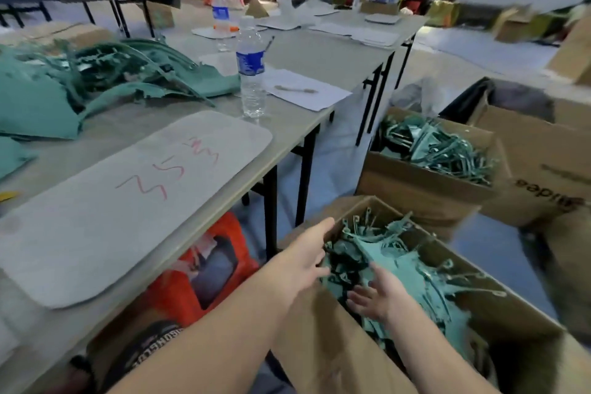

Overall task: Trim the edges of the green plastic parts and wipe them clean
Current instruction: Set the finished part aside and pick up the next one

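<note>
A cardboard box (323,339) on the floor at my right is full of green plastic parts (406,269) with ragged edges. Both my hands reach into it. My left hand (305,261) hovers at the box's near-left rim, fingers spread, holding nothing. My right hand (379,296) lies flat on the green parts with its fingers apart, nothing gripped. More green parts (96,80) are piled on the table at the left. A grey mat (105,211) with red writing lies on the table in front of me.
A second box (422,185) of green parts stands behind the first, with larger cartons (537,163) to its right. Two water bottles (251,70) and white paper sheets (307,89) sit on the table. An orange bag (204,269) is under the table. People work far back.
</note>
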A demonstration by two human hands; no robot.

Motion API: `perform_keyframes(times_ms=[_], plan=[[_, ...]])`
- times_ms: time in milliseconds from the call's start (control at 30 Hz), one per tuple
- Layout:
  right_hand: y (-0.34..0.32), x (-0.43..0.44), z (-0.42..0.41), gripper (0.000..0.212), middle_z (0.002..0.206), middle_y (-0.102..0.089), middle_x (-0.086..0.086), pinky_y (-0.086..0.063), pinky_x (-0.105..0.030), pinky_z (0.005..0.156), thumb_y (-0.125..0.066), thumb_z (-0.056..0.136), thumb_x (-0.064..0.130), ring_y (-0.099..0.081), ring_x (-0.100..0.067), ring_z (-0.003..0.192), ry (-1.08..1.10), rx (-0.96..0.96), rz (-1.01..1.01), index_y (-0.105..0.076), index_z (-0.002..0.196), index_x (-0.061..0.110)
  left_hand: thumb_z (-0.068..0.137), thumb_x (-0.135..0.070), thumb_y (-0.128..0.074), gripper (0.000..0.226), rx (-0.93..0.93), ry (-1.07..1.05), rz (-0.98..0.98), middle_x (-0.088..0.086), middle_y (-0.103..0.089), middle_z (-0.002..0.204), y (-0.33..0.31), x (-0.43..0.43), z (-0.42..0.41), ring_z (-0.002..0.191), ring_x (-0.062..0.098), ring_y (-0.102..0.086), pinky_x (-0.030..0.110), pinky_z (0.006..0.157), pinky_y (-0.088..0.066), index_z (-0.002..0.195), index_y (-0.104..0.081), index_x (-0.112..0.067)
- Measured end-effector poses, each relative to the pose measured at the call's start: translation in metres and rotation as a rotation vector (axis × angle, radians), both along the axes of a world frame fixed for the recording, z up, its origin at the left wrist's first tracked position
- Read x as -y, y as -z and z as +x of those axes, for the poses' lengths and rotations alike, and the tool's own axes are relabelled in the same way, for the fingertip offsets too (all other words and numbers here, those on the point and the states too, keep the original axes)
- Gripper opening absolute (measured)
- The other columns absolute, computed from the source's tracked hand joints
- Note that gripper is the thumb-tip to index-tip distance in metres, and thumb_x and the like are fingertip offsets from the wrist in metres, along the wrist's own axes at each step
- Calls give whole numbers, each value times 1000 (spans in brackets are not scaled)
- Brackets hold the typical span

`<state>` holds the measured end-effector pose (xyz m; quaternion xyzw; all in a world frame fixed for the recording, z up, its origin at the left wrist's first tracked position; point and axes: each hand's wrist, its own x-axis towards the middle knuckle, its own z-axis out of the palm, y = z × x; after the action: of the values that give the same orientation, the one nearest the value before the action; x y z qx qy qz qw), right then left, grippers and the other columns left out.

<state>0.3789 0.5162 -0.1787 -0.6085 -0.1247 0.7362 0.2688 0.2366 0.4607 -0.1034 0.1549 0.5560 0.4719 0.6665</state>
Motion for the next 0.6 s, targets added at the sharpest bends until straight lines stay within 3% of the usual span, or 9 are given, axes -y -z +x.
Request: perform_keyframes(times_ms=[67,133,233,333,400,467,533,600], plan=[[12,11,-13,60,141,-51,-24,-47,-49,93,-52,105,38,-57,-39,116,-46,-33,22,-35,153,6,100,-41,-58,40,-39,-15,-8,0,-44,150,5,1,-8,147,19,-31,45,115,-31,137,-54,-26],[13,20,-31,48,127,-59,-23,-51,-43,77,-52,105,35,-62,-32,89,-89,-67,48,-46,142,5,98,-28,-61,20,-130,-46,-7,-3,-52,128,10,2,-20,129,14,-48,38,103,-38,118,-63,-26],[-7,37,-66,30,103,-67,-17,-54,-37,72,-54,104,26,-64,-26,79,-190,-143,120,-61,123,5,94,-9,-59,40,-344,-93,54,-4,-56,126,14,10,-36,117,16,-53,33,94,-45,130,-60,-27],[-51,49,-102,15,70,-66,-11,-55,-33,61,-56,96,8,-62,-22,64,-237,-254,274,-71,97,8,93,-2,-58,29,-545,-154,165,-2,-77,104,0,23,-58,90,18,-74,37,84,-61,97,-76,-25],[-87,52,-126,25,56,-61,-6,-54,-30,51,-49,93,0,-58,-15,46,-240,-317,368,-70,83,10,91,1,-59,32,-611,-199,245,3,-79,89,-23,33,-78,81,24,-76,42,79,-63,81,-79,-23],[-122,58,-148,28,55,-60,-5,-54,-28,46,-44,94,-1,-56,-13,41,-292,-367,440,-70,87,6,83,-1,-63,29,-698,-252,325,6,-78,79,-55,47,-101,69,22,-74,33,68,-62,77,-80,-23],[-152,67,-173,27,59,-61,-6,-56,-30,46,-42,94,1,-56,-13,42,-370,-431,522,-69,95,3,77,-4,-68,23,-778,-317,419,4,-75,69,-89,65,-126,56,14,-67,21,54,-53,74,-80,-24],[-177,80,-201,27,59,-62,-7,-63,-39,64,-42,94,3,-60,-15,46,-455,-456,602,-68,86,3,74,-11,-76,15,-902,-399,437,0,-74,65,-119,89,-154,53,11,-67,18,51,-51,71,-79,-25]])
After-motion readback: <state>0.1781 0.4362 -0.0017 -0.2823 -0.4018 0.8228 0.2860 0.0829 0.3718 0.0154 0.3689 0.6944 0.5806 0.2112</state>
